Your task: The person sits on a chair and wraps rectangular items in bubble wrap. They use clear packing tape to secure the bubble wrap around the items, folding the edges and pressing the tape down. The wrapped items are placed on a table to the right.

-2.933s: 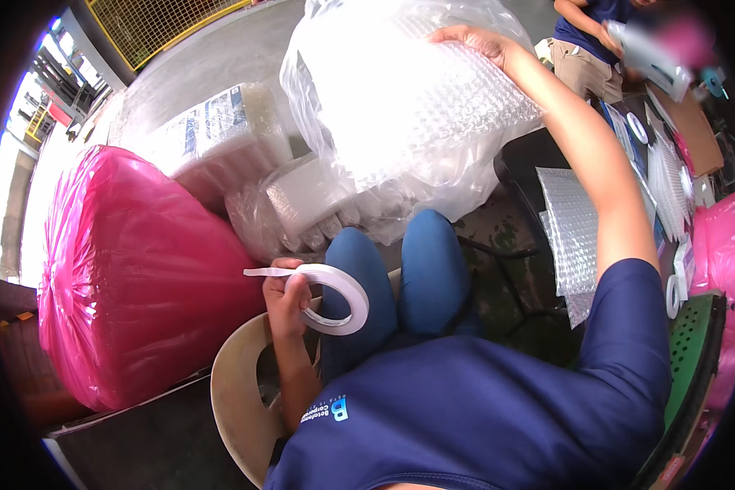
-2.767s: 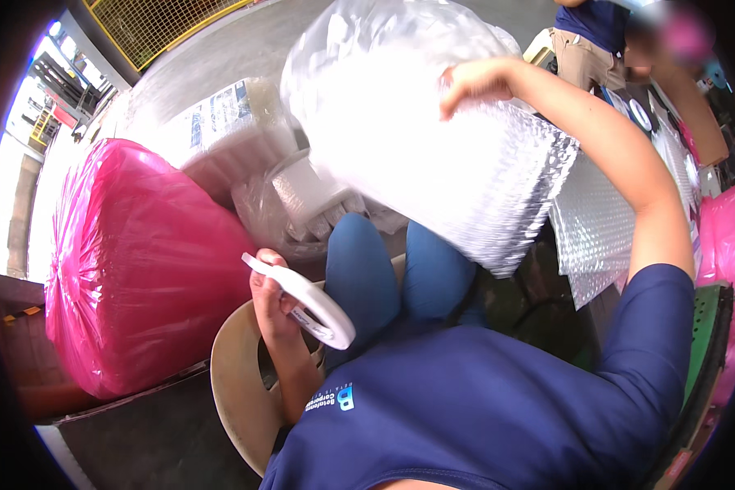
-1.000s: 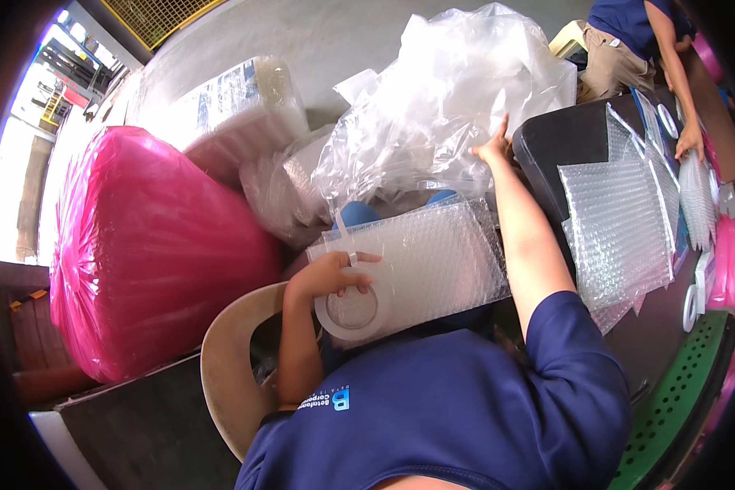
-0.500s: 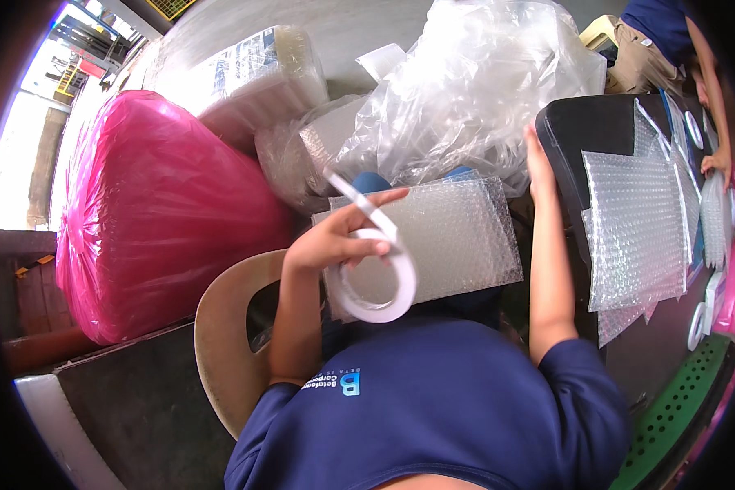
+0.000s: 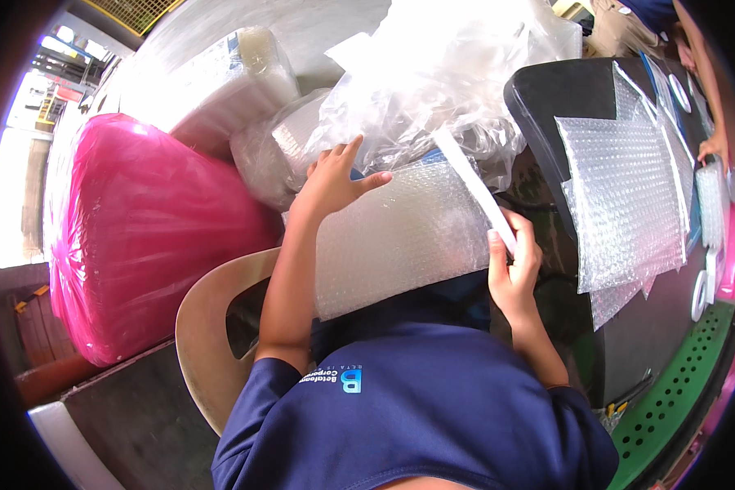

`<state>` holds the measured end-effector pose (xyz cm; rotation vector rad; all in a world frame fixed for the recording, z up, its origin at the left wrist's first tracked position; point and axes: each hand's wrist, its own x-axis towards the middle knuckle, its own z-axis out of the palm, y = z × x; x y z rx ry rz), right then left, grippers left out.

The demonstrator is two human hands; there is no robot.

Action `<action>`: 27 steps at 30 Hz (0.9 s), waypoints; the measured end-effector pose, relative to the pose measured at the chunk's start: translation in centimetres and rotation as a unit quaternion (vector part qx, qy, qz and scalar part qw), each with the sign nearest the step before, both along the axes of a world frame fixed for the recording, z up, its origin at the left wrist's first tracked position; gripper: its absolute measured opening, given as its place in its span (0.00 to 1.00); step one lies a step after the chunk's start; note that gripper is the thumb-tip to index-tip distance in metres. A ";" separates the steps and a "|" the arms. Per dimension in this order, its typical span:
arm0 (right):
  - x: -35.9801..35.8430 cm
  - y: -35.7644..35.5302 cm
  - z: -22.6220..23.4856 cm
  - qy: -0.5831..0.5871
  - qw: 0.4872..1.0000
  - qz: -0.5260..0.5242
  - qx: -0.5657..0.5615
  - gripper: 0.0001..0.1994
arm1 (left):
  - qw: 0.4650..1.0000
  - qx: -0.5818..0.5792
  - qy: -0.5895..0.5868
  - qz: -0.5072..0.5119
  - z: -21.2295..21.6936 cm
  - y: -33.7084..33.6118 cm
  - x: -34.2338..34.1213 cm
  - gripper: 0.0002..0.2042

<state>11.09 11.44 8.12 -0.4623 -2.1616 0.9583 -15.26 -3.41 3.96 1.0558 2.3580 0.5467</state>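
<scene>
A bubble-wrap sheet or pouch lies across my lap, its long side running left to right. Over its left part, my left hand is held with fingers spread and nothing in it. My right hand, at the right edge of the bubble wrap, pinches white tape between thumb and fingers. This tape shows as a straight narrow band slanting up and left over the bubble wrap. Whether it is the roll seen edge-on or a pulled strip, I cannot tell.
A black table on the right bears stacked bubble-wrap pieces and a white tape roll. Another person's hand works beyond. Clear plastic is heaped ahead. A pink bag and a wrapped bundle stand left.
The white tape has passed from my left hand to my right. My left hand has opened and risen slightly; my right hand has come down and inward from the table's edge.
</scene>
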 end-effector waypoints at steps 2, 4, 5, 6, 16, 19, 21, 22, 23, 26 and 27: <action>-0.1 1.9 -2.7 -0.034 0.989 -0.046 0.134 0.15 | 0.998 -0.027 -0.062 0.002 -2.6 -1.0 -1.3 0.58; -0.9 3.0 -5.9 -0.050 0.996 -0.075 0.011 0.16 | 0.979 -0.126 -0.137 -0.083 -1.3 0.0 -1.5 0.56; -0.9 3.4 -7.7 -0.126 0.984 -0.101 -0.069 0.17 | 0.974 -0.146 -0.124 -0.123 -1.4 0.0 -1.8 0.54; -1.3 3.5 -8.5 -0.210 0.964 -0.108 -0.126 0.19 | 0.966 -0.167 -0.111 -0.163 -1.5 0.0 -2.3 0.52; -0.1 -1.2 -6.8 -0.082 0.987 -0.053 -0.125 0.18 | 0.977 -0.143 -0.123 -0.099 -2.1 -1.6 0.2 0.54; 1.5 -1.1 -3.7 -0.015 0.998 -0.043 -0.040 0.16 | 0.995 -0.055 0.003 -0.078 -2.3 -2.5 1.6 0.49; 2.8 -1.2 -2.0 -0.032 0.999 -0.017 0.037 0.18 | 0.990 0.040 0.107 -0.084 0.0 -1.1 2.6 0.43; 3.1 -1.4 -1.5 -0.019 0.999 -0.002 0.051 0.19 | 0.992 0.102 -0.035 -0.062 0.8 -0.1 2.9 0.41; 3.5 -1.8 -0.6 -0.026 0.999 0.016 0.044 0.19 | 0.970 0.161 -0.179 -0.041 1.4 1.1 3.2 0.38; 4.3 -2.8 0.5 -0.041 0.997 0.041 0.050 0.18 | 0.831 0.230 -0.505 0.032 3.3 3.8 4.9 0.22; 4.5 -3.1 0.2 -0.035 0.997 0.043 0.050 0.19 | 0.832 0.223 -0.508 0.019 2.7 4.4 4.8 0.19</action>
